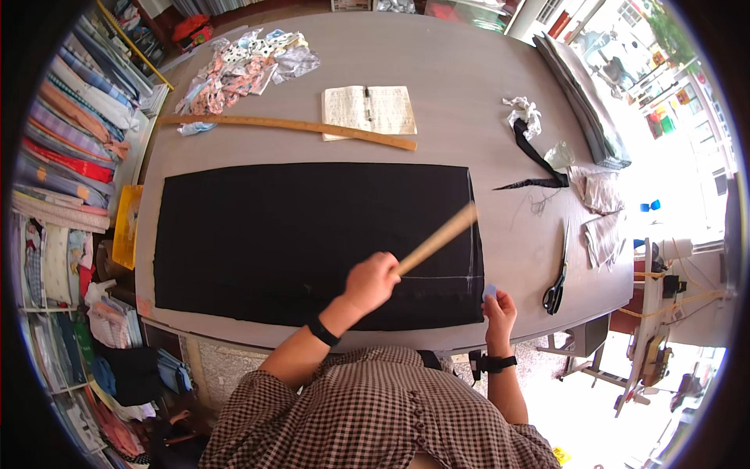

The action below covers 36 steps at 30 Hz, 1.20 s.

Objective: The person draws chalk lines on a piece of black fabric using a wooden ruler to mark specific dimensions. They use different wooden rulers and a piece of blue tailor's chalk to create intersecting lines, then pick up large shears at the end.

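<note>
A broad piece of black cloth (263, 234) lies flat on the table before me. White chalk lines (436, 277) cross it near its right end. My left hand (370, 282) grips one end of a wooden ruler (439, 239), which slants up to the right above the cloth; its far end is slightly blurred. Just off the cloth's lower right corner, my right hand (499, 308) pinches a small pale blue piece, probably tailor's chalk (490, 291). Black-handled fabric shears (555, 287) lie on the table to the right of that hand.
Beyond the cloth, a long wooden yardstick (287, 125) overlaps an open notebook (384, 108) with handwriting. Fabric scraps (246, 70) are heaped at the far left of the table (463, 76). Folded grey cloth (586, 105) and black strips (536, 153) lie right. Shelves of fabric (70, 146) stand left.
</note>
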{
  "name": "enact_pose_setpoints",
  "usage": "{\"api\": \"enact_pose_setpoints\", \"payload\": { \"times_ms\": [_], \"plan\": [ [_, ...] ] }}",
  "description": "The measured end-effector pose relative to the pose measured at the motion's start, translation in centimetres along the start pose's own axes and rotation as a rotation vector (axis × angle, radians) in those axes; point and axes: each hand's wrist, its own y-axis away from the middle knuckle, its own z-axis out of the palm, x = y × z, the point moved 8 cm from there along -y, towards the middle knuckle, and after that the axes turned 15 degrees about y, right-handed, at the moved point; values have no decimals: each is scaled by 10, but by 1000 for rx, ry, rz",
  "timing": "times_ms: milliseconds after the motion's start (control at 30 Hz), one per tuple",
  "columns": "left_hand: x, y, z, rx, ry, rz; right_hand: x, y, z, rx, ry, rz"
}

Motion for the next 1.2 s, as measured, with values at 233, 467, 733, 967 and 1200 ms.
{"api": "enact_pose_setpoints", "payload": {
  "times_ms": [233, 467, 733, 967, 1200],
  "plan": [
    [-106, -22, -73, 234, 280, -271, -4, 5, 20, -51, 48, 32],
    [-106, -23, -65, 189, 393, -407, -15, 8, 36, -77, 32, 13],
    [-110, -23, -56, 167, 336, -364, -21, 7, 59, -103, 43, 3],
    [-120, -24, -55, 217, 202, -202, -36, 7, 90, -188, 84, 2],
    [-119, -23, -53, 214, 206, -237, -48, 8, 130, -319, 99, -17]
  ]
}}
